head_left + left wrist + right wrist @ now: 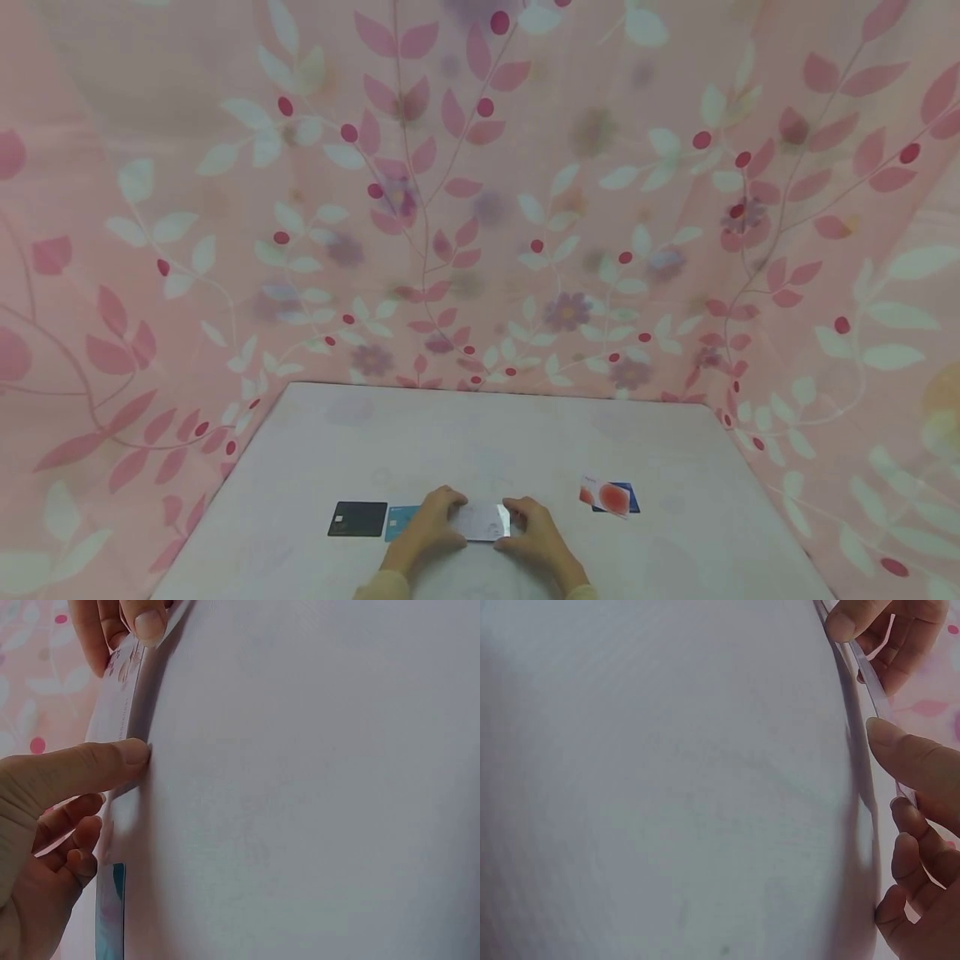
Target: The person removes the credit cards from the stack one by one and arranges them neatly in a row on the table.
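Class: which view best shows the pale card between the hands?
The head view: the pale card shows its broad face between left hand and right hand. The left wrist view shows a slanted, printed strip; the right wrist view, little beyond a thin edge.

Left sleeve (383,587) pale yellow-beige, plain, seen as wider piece; right sleeve (581,593) of same colour, only small piece at lower border. Left hand (432,525) and right hand (538,533) bare, nails (150,627) short, rounded; fine creases at base of left thumb (82,766).
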A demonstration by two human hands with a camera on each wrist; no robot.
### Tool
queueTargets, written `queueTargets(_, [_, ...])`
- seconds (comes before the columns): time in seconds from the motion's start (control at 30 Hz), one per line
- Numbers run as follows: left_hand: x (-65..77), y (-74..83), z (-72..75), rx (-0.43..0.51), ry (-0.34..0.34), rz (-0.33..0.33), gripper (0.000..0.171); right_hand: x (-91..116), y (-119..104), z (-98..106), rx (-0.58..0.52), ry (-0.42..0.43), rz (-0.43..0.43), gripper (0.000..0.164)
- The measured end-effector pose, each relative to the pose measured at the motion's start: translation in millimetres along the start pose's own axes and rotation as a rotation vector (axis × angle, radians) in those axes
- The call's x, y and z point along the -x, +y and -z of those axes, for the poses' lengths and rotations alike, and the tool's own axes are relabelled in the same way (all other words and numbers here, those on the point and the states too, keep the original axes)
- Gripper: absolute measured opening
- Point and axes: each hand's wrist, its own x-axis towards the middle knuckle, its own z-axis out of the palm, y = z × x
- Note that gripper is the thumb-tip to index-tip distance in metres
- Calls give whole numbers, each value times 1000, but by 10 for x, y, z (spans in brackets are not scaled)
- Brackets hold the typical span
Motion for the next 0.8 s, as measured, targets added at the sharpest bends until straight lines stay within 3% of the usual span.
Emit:
queueTargets(0.33, [52, 28, 46, 42, -4, 39, 53, -18, 2, -32, 8, 24, 87, 62])
queueTargets(0.43, [68, 18, 58, 43, -6, 44, 53, -25, -23, -41, 4, 13, 72, 62])
queueTargets(0.8, [81, -86, 72, 105, 23, -12, 55, -53, -97, -60, 34, -4, 54, 60])
